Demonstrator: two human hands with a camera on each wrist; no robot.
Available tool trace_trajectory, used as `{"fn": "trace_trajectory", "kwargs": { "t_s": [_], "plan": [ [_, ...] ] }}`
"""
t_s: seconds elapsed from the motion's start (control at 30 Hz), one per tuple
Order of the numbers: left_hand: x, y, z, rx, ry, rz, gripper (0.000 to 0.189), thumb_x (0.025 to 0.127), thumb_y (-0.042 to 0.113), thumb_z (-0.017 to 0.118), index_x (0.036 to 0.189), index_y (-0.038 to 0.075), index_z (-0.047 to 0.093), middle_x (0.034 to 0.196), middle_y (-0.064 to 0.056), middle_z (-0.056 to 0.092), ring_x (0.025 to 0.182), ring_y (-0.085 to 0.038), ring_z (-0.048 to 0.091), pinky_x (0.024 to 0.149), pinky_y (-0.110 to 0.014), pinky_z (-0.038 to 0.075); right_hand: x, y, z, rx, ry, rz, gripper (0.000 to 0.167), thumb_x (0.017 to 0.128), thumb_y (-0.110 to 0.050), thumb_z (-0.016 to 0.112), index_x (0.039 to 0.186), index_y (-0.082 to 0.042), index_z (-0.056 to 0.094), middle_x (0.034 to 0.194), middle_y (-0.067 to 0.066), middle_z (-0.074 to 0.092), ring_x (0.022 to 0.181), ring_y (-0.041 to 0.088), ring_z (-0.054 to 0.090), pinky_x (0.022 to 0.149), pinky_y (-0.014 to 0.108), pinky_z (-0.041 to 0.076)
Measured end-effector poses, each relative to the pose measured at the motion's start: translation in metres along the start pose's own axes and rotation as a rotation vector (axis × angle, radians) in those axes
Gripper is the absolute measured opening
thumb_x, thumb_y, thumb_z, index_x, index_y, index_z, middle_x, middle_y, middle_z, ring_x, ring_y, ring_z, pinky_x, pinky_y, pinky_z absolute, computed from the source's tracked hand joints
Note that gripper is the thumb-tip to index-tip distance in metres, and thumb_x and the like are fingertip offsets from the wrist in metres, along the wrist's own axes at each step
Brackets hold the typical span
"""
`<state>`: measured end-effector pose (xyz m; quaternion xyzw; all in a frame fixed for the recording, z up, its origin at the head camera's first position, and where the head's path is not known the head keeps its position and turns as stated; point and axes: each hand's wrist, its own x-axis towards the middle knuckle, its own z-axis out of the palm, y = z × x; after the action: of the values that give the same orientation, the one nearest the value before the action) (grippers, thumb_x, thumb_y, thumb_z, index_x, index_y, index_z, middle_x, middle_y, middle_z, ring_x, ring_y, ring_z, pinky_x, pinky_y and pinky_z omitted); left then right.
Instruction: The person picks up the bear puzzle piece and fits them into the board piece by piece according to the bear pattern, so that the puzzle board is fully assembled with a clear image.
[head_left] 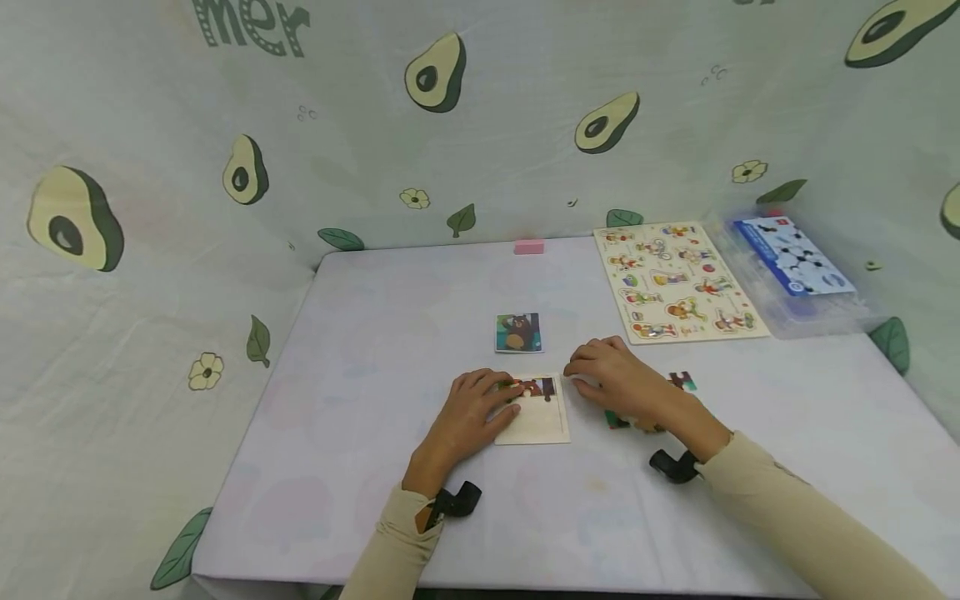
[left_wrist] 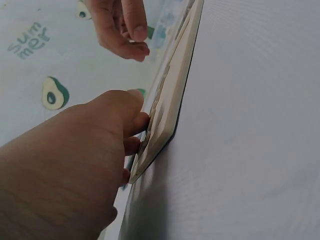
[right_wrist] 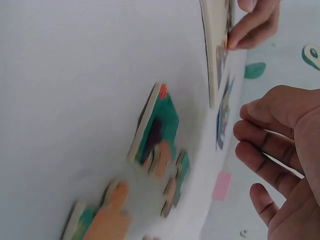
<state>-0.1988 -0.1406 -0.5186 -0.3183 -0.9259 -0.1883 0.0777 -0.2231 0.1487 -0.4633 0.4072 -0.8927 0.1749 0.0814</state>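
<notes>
A white-covered table [head_left: 360, 417] bears a clear box [head_left: 817, 317] at its 2 o'clock, with a figure board [head_left: 682, 283] just beside the box's 9 o'clock side. The right hand [head_left: 621, 379] hovers near the 2 o'clock corner of the tray [head_left: 536, 429], fingers bent and apart from the thumb, holding nothing. The left hand [head_left: 472, 408] rests at the tray's 9 o'clock, thumb and fingers apart, fingertips touching fitted pieces [head_left: 538, 387]. The tray lies mid-table; a bear card [head_left: 519, 333] sits at its 12 o'clock, loose pieces [right_wrist: 162, 117] at its 3, and a pink block [head_left: 529, 247] farther toward 12.
</notes>
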Motion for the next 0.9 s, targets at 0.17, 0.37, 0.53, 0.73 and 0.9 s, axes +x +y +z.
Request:
{"fn": "trace_trajectory", "kwargs": {
  "t_s": [0.17, 0.37, 0.53, 0.73, 0.9],
  "plan": [
    [0.002, 0.005, -0.001, 0.023, -0.036, -0.019, 0.046, 0.103, 0.053, 0.046, 0.141, 0.029, 0.06, 0.133, 0.004, 0.057, 0.129, -0.024, 0.043, 0.109, -0.051, 0.031, -0.019, 0.009, -0.01, 0.021, 0.06, 0.017, 0.013, 0.086, -0.005, 0.077, 0.099, -0.009, 0.076, 0.1, 0.002, 0.067, 0.096, 0.024, 0.061, 0.085, 0.049, 0.041],
    [0.006, 0.013, 0.004, 0.124, -0.06, -0.034, 0.056, 0.1, 0.067, 0.035, 0.149, 0.043, 0.045, 0.125, 0.004, 0.053, 0.12, -0.024, 0.043, 0.105, -0.051, 0.031, -0.041, 0.02, -0.018, 0.003, 0.109, 0.038, 0.014, 0.084, -0.004, 0.078, 0.097, -0.011, 0.077, 0.098, 0.001, 0.067, 0.094, 0.022, 0.062, 0.079, 0.046, 0.039],
    [0.008, 0.018, 0.007, 0.149, -0.051, -0.055, 0.054, 0.099, 0.069, 0.035, 0.145, 0.045, 0.051, 0.119, 0.0, 0.05, 0.118, -0.026, 0.042, 0.104, -0.053, 0.031, -0.052, 0.026, -0.02, 0.006, 0.12, 0.043, 0.015, 0.085, -0.004, 0.077, 0.098, -0.012, 0.077, 0.098, 0.0, 0.067, 0.092, 0.02, 0.061, 0.079, 0.045, 0.037],
    [0.008, 0.017, 0.01, 0.148, -0.078, -0.074, 0.054, 0.099, 0.066, 0.041, 0.146, 0.042, 0.051, 0.123, -0.001, 0.05, 0.126, -0.028, 0.039, 0.106, -0.054, 0.029, -0.056, 0.03, -0.017, 0.039, 0.075, 0.077, 0.021, 0.085, -0.008, 0.078, 0.106, -0.009, 0.075, 0.106, 0.003, 0.067, 0.103, 0.026, 0.06, 0.082, 0.046, 0.035],
    [0.008, 0.013, 0.008, 0.096, -0.058, -0.095, 0.055, 0.098, 0.062, 0.049, 0.142, 0.03, 0.057, 0.129, 0.003, 0.054, 0.129, -0.024, 0.041, 0.107, -0.05, 0.031, -0.059, 0.033, -0.013, 0.061, -0.002, 0.144, 0.026, 0.088, -0.014, 0.077, 0.113, -0.009, 0.072, 0.113, 0.003, 0.067, 0.109, 0.028, 0.059, 0.084, 0.048, 0.034]
  ]
}}
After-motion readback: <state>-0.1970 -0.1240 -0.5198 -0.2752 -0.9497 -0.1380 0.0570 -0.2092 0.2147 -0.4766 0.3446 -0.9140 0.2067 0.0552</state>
